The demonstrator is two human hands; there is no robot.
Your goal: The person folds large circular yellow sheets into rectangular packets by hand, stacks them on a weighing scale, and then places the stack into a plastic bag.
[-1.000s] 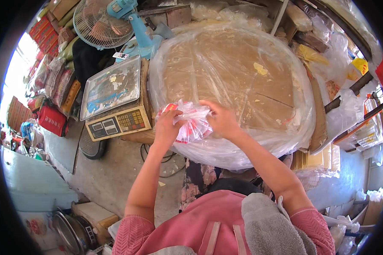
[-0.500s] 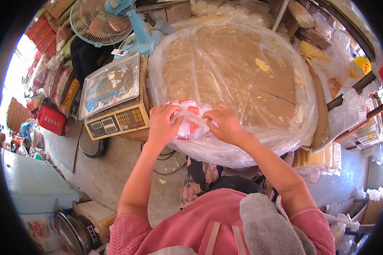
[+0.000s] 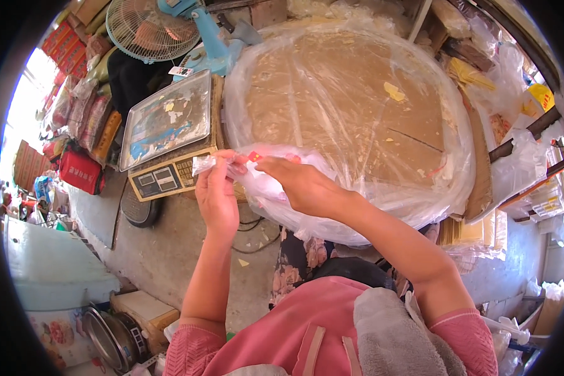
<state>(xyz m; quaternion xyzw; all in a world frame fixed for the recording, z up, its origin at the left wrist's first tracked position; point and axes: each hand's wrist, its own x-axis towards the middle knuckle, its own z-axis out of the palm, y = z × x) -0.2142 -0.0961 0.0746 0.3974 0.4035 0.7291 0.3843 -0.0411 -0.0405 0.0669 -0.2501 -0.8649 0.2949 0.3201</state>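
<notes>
A translucent white plastic bag with red print [image 3: 266, 183] lies at the near left edge of a round, plastic-covered work surface [image 3: 344, 94]. My left hand [image 3: 218, 194] is raised at the bag's left side, its thumb and fingers pinched on the bag's gathered, crumpled end. From the right, my right hand [image 3: 307, 187] reaches over the bag, palm down, with thumb and index fingertips closed on the bag near a small red patch. The bag's contents cannot be made out, and my right hand covers part of it.
A flat-pan weighing scale [image 3: 169, 119] stands left of the work surface, with a blue fan [image 3: 153, 28] behind it. A cleaver [image 3: 244, 31] lies near the fan's base. Cardboard and plastic-wrapped goods [image 3: 473, 232] crowd the right side. A red bag [image 3: 81, 170] is at the left.
My left hand has shifted left and turned upward, drawing the bag's end out to the left. My right hand has moved left across the bag. The view has shifted slightly.
</notes>
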